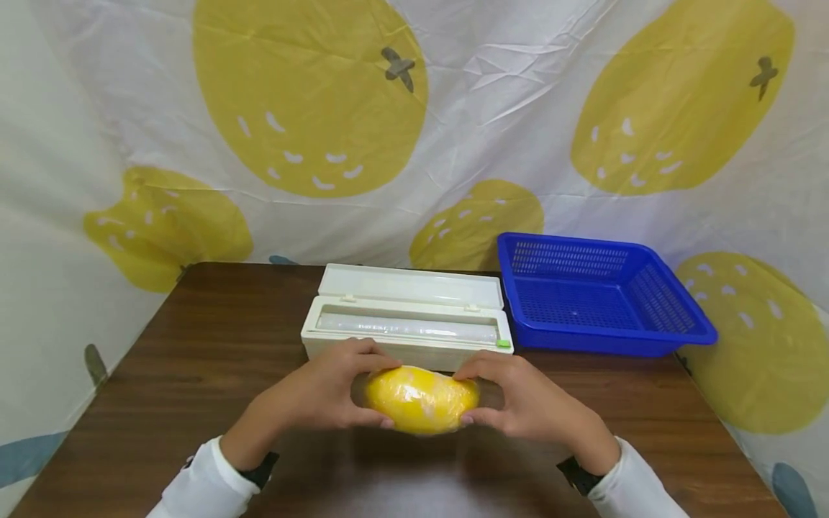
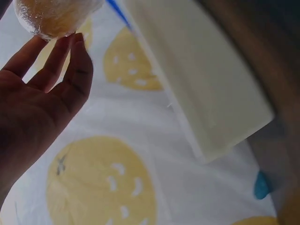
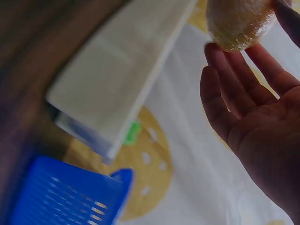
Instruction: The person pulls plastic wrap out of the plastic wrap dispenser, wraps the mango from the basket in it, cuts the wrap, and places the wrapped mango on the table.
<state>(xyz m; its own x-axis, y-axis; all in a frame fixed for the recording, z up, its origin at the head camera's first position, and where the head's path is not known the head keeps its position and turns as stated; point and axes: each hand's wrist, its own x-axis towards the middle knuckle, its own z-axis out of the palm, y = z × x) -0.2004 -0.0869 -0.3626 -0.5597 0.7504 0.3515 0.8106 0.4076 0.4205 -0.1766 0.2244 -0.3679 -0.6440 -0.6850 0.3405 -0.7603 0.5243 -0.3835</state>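
Between my two hands is a yellow oblong fruit (image 1: 421,400) wrapped in shiny clear plastic film, held up in front of the wrap box. My left hand (image 1: 330,388) grips its left end between thumb and fingers. On the right end, my right hand (image 1: 518,396) pinches it the same way. Both wrist views show fingertips at the wrapped surface, with the fruit (image 2: 56,16) cut off by the top edge. Just behind stands a white cling film box (image 1: 408,354), its lid (image 1: 421,286) raised and a roll of film (image 1: 408,326) inside.
A blue perforated plastic basket (image 1: 609,337) stands at the back right, beside the box. A small green slider (image 1: 503,344) sits at the box's right front. The brown wooden table (image 1: 214,345) ends at a lemon-print cloth (image 1: 479,144) hanging behind it.
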